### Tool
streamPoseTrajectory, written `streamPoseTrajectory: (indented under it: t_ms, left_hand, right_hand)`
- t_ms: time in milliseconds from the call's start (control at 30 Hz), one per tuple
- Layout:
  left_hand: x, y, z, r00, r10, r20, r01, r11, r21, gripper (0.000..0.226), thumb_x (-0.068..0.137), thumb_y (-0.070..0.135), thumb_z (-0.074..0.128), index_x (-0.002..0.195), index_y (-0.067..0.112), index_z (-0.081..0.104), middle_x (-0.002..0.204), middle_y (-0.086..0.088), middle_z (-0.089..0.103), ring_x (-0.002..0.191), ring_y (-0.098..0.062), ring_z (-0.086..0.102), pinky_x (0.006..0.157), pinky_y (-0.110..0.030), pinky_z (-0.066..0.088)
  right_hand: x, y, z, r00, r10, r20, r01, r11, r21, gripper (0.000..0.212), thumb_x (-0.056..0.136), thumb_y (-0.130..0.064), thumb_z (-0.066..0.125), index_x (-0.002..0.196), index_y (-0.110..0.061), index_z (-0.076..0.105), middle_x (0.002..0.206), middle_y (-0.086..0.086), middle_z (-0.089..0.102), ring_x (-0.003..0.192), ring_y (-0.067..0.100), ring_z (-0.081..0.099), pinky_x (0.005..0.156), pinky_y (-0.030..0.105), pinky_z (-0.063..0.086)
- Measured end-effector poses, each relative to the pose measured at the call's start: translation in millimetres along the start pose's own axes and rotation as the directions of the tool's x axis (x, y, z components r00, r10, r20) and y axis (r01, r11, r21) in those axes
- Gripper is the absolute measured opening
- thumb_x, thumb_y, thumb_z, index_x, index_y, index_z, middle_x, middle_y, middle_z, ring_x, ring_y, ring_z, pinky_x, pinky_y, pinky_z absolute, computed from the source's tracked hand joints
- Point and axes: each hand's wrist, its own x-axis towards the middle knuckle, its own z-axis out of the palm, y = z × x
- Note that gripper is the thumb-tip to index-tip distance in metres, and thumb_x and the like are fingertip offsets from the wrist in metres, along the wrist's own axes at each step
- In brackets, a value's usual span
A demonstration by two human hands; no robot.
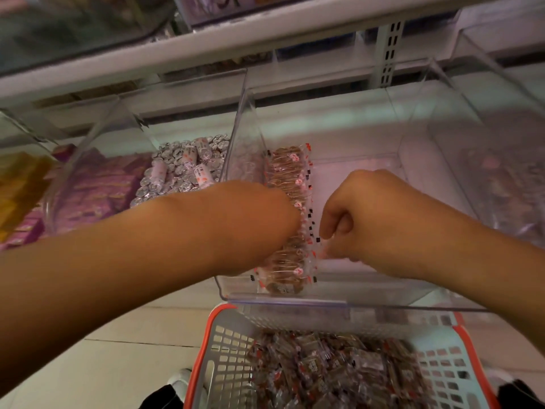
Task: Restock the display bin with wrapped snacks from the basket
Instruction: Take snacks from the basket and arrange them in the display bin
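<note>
A clear plastic display bin sits on the shelf in front of me. A row of brown wrapped snacks stands packed along its left side; the right part of its floor is bare. My left hand presses on the row from the left, its fingers hidden behind the wrist. My right hand is curled just right of the row, pinching the edge of a clear wrapper. Below the bin, a grey basket with an orange rim holds a heap of the same wrapped snacks.
To the left, a neighbouring clear bin holds silver-wrapped candies, and further left are purple packets. Another clear bin stands on the right. A white shelf edge runs overhead. The tiled floor shows below.
</note>
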Motion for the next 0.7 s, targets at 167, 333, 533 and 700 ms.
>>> streamPoseTrajectory:
  t_ms: [167, 333, 533, 700]
  left_hand:
    - [-64, -5, 13, 0.87, 0.018, -0.492, -0.207, 0.92, -0.332, 0.014, 0.086, 0.045, 0.058, 0.079, 0.034, 0.053, 0.068, 0.018, 0.051, 0.062, 0.003, 0.049, 0.062, -0.016, 0.037]
    - [-83, 69, 98, 0.922, 0.169, -0.348, -0.336, 0.795, -0.505, 0.017, 0.076, 0.049, 0.058, 0.079, 0.033, 0.064, 0.065, 0.018, 0.063, 0.064, 0.006, 0.058, 0.057, -0.013, 0.044]
    - [-12, 212, 239, 0.928, 0.24, 0.284, -0.05, 0.838, -0.544, 0.043, 0.092, 0.037, 0.062, 0.125, 0.01, 0.057, 0.131, -0.014, 0.057, 0.117, -0.035, 0.058, 0.095, -0.045, 0.05]
    - [11, 272, 321, 0.895, 0.14, 0.424, 0.32, 0.459, -0.828, 0.07, 0.09, 0.04, 0.067, 0.147, 0.014, 0.036, 0.147, -0.015, 0.045, 0.131, -0.033, 0.047, 0.106, -0.039, 0.042]
  right_hand:
    - [-52, -9, -19, 0.931, -0.327, -0.162, 0.34, 0.939, 0.056, 0.017, 0.087, -0.033, 0.071, 0.071, -0.03, 0.076, 0.049, -0.028, 0.053, 0.05, -0.013, 0.054, 0.047, -0.002, 0.033]
    - [-83, 5, 43, 0.677, -0.106, 0.728, 0.175, 0.984, -0.019, 0.02, 0.096, -0.033, 0.058, 0.111, -0.025, 0.068, 0.068, -0.006, 0.066, 0.047, 0.0, 0.057, 0.048, 0.012, 0.045]
    - [-90, 94, 234, 0.611, 0.23, 0.758, 0.076, 0.935, -0.346, 0.085, 0.079, -0.032, 0.082, 0.149, -0.015, 0.038, 0.146, 0.015, 0.049, 0.128, 0.031, 0.05, 0.103, 0.033, 0.044]
    - [-124, 129, 329, 0.612, 0.383, 0.693, -0.381, 0.91, -0.166, 0.125, 0.071, -0.044, 0.086, 0.159, -0.024, 0.0, 0.164, 0.014, 0.01, 0.146, 0.037, 0.026, 0.114, 0.044, 0.035]
